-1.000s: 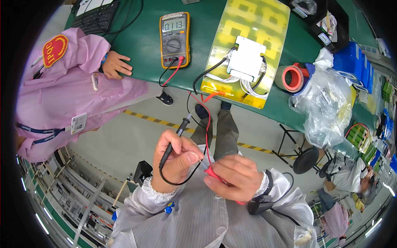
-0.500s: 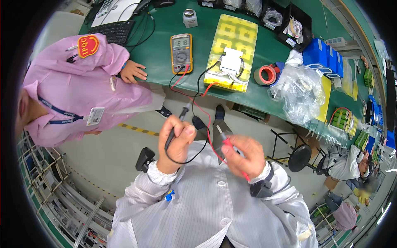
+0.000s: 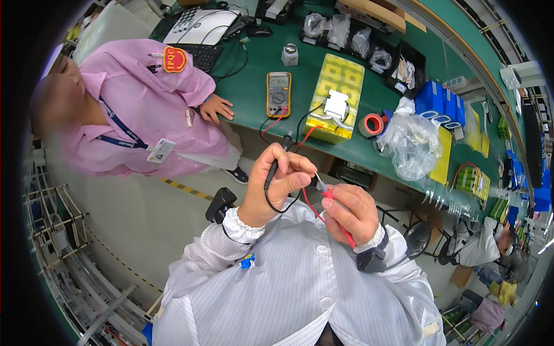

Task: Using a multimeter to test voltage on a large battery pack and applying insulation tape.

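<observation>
In my left hand [image 3: 266, 193] is a black test probe [image 3: 286, 142], pointing up and away, its lead looped below my fingers. My right hand [image 3: 355, 212] grips a red test probe [image 3: 328, 192] whose metal tip points up and left. Left fingertips reach that tip; whether they touch it I cannot tell. Beyond my hands, on the bench, lies a yellow-and-grey multimeter [image 3: 279, 97] with a lit display and leads plugged in. To its right sits a yellow-wrapped battery pack [image 3: 334, 78] with a white connector block [image 3: 336, 105] and black and red wires.
A person in a pink smock [image 3: 153, 109] stands at left, one hand on the green bench [image 3: 254, 106]. Red tape rolls [image 3: 371, 124], a clear plastic bag [image 3: 411, 144], blue packs [image 3: 438, 104] and black bins [image 3: 408, 72] occupy the bench's right. A stool [image 3: 416, 237] stands below.
My hands have come together, bringing the red probe's tip up to my left fingers. The view has shifted, so the bench items appear farther right; the meter's reading has changed.
</observation>
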Tool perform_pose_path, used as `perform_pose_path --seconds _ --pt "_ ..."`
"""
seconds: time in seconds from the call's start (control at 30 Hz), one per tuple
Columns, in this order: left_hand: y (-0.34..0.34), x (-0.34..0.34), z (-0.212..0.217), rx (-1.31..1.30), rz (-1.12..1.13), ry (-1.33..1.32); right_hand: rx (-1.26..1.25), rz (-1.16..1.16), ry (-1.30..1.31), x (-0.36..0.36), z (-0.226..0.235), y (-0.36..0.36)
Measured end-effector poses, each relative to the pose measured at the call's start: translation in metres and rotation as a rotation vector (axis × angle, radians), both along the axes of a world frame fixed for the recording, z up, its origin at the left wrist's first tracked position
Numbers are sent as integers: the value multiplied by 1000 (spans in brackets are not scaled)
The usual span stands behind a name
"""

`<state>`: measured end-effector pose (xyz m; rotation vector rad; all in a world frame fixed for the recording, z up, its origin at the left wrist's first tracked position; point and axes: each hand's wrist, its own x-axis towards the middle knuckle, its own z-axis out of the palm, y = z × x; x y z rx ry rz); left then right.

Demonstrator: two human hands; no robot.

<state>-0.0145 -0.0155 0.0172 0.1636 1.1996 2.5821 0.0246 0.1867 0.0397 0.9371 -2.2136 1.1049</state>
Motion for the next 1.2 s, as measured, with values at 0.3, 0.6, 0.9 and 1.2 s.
perform_pose_path --seconds 0.3,0.6,0.9,1.2 --pt "-15 21 9 -108 90 36 -303 175 -365 21 6 -14" --pt "-16 31 13 -407 211 287 -300 246 -473 32 11 -7" --pt "5 30 10 -342 138 195 -243 32 -308 28 -1 23" --pt "48 14 13 -448 64 162 -221 96 -356 6 -10 72"
